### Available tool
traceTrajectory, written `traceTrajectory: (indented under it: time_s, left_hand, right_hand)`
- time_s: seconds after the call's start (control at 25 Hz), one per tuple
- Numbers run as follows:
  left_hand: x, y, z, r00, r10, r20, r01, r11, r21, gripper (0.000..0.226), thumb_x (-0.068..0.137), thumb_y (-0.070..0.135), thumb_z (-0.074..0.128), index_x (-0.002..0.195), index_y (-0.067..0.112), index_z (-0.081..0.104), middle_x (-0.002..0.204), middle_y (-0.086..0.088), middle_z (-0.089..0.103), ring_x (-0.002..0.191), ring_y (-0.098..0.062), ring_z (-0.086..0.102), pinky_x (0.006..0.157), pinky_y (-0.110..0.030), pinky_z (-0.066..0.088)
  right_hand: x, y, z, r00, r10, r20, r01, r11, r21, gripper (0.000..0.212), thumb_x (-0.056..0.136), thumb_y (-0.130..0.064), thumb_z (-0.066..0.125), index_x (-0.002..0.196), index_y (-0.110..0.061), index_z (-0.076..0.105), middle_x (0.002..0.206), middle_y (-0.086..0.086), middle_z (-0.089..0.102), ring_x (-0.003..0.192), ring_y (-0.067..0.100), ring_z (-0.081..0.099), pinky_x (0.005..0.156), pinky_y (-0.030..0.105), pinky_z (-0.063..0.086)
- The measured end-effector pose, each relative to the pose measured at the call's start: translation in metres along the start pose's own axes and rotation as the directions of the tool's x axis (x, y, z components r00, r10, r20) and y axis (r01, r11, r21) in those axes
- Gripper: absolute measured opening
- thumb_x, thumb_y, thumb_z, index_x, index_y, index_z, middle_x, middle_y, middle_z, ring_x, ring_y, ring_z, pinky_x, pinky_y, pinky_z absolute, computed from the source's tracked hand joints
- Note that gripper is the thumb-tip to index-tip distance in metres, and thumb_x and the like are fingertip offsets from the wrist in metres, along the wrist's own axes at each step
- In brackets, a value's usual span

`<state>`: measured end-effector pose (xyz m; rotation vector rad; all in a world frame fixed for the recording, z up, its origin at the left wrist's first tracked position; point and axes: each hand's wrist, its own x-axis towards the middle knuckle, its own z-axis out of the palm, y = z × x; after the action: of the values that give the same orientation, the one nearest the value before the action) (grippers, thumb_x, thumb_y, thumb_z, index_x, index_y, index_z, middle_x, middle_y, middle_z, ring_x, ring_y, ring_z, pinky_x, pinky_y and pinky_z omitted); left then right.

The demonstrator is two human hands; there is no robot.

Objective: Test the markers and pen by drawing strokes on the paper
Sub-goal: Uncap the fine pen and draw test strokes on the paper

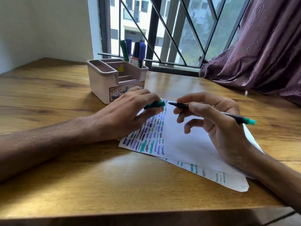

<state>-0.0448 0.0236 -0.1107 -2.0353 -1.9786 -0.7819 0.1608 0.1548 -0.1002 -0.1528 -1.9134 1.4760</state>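
A white sheet of paper (187,141) lies on the wooden table, its left part covered with rows of purple, blue and teal strokes. My right hand (216,123) holds a thin black pen (234,117) with a teal end, uncapped, its tip pointing left a little above the sheet. My left hand (130,111) rests on the sheet's left edge and grips the pen's teal cap (154,105). Cap and pen tip are a short gap apart. A second marked sheet (228,178) sticks out beneath the first.
A pinkish desk organiser (104,82) stands just behind my left hand, holding a green marker (124,50), blue markers (142,53) and a black one. A barred window is behind it. A purple curtain (260,54) drapes onto the table at the right. The table's front edge (146,216) is near.
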Motion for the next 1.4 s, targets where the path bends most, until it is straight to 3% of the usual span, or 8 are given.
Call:
traceTrajectory:
  time_s: [0.32, 0.68, 0.84, 0.96, 1.08, 1.16, 1.32, 1.4]
  left_hand:
    - [0.0, 0.003, -0.001, 0.999, 0.014, -0.033, -0.015, 0.999, -0.047, 0.027, 0.1, 0.031, 0.055, 0.125, 0.025, 0.063, 0.106, 0.017, 0.059, 0.097, 0.001, 0.053, 0.075, -0.012, 0.038]
    - [0.0, 0.007, -0.003, 0.997, 0.068, -0.034, -0.069, 0.997, -0.031, 0.037, 0.097, 0.035, 0.05, 0.128, 0.023, 0.064, 0.113, 0.009, 0.067, 0.096, 0.003, 0.056, 0.076, -0.008, 0.041]
    - [-0.001, 0.011, -0.005, 0.99, 0.134, -0.041, -0.135, 0.991, -0.027, 0.038, 0.099, 0.036, 0.048, 0.128, 0.02, 0.066, 0.11, 0.006, 0.07, 0.091, 0.002, 0.059, 0.078, -0.014, 0.051]
    - [0.001, 0.022, -0.006, 0.974, 0.221, -0.055, -0.223, 0.974, -0.04, 0.034, 0.106, 0.032, 0.046, 0.118, 0.01, 0.068, 0.092, 0.005, 0.069, 0.082, -0.009, 0.061, 0.071, -0.031, 0.052]
    - [0.002, 0.034, -0.005, 0.969, 0.227, -0.1, -0.236, 0.967, -0.097, 0.027, 0.108, 0.024, 0.047, 0.106, 0.009, 0.068, 0.078, 0.005, 0.061, 0.069, -0.014, 0.057, 0.065, -0.033, 0.047]
    - [0.001, 0.04, -0.005, 0.975, 0.2, -0.098, -0.214, 0.964, -0.157, 0.023, 0.108, 0.022, 0.048, 0.097, 0.013, 0.066, 0.073, 0.004, 0.06, 0.064, -0.014, 0.058, 0.062, -0.031, 0.047]
    - [0.001, 0.046, -0.007, 0.973, 0.226, -0.047, -0.23, 0.951, -0.208, 0.021, 0.108, 0.02, 0.048, 0.089, 0.025, 0.054, 0.071, 0.014, 0.056, 0.064, -0.004, 0.06, 0.062, -0.02, 0.047]
    - [0.002, 0.042, -0.009, 0.975, 0.219, -0.022, -0.218, 0.948, -0.232, 0.022, 0.108, 0.022, 0.049, 0.089, 0.022, 0.059, 0.072, 0.014, 0.056, 0.068, -0.003, 0.062, 0.064, -0.021, 0.05]
  right_hand:
    - [0.0, 0.0, 0.0, 1.0, -0.016, 0.009, 0.017, 1.0, -0.022, 0.021, 0.09, -0.005, 0.058, 0.102, 0.003, 0.072, 0.089, 0.02, 0.078, 0.077, 0.032, 0.072, 0.057, 0.034, 0.056]
    - [-0.002, 0.001, 0.0, 0.999, -0.025, 0.047, 0.027, 0.999, -0.045, 0.02, 0.092, -0.005, 0.057, 0.104, 0.004, 0.072, 0.091, 0.02, 0.078, 0.078, 0.032, 0.074, 0.058, 0.034, 0.057]
    - [-0.001, 0.001, 0.004, 0.998, 0.051, 0.046, -0.047, 0.995, -0.089, 0.026, 0.097, -0.019, 0.056, 0.102, 0.001, 0.072, 0.085, 0.02, 0.077, 0.072, 0.032, 0.072, 0.053, 0.036, 0.054]
    - [0.001, 0.001, 0.01, 0.983, 0.181, 0.022, -0.178, 0.979, -0.098, 0.056, 0.105, -0.046, 0.044, 0.079, -0.001, 0.062, 0.063, 0.027, 0.062, 0.049, 0.03, 0.051, 0.044, 0.03, 0.034]
    - [0.0, -0.001, 0.019, 0.986, 0.167, -0.012, -0.168, 0.985, -0.048, 0.071, 0.109, -0.033, 0.031, 0.047, 0.0, 0.042, 0.044, 0.036, 0.026, 0.04, 0.025, 0.029, 0.045, 0.034, 0.021]
    - [-0.002, -0.004, 0.022, 0.988, 0.152, -0.011, -0.152, 0.988, -0.003, 0.07, 0.108, -0.024, 0.032, 0.041, -0.006, 0.032, 0.04, 0.033, 0.013, 0.035, 0.02, 0.028, 0.048, 0.039, 0.021]
    - [-0.002, -0.002, 0.018, 0.981, 0.167, 0.099, -0.168, 0.986, -0.004, 0.062, 0.103, -0.028, 0.035, 0.042, -0.014, 0.035, 0.038, 0.028, 0.012, 0.033, 0.019, 0.028, 0.043, 0.038, 0.023]
    - [-0.001, 0.001, 0.017, 0.976, 0.186, 0.118, -0.188, 0.982, 0.007, 0.062, 0.1, -0.033, 0.036, 0.041, -0.012, 0.038, 0.038, 0.026, 0.015, 0.035, 0.02, 0.028, 0.043, 0.036, 0.024]
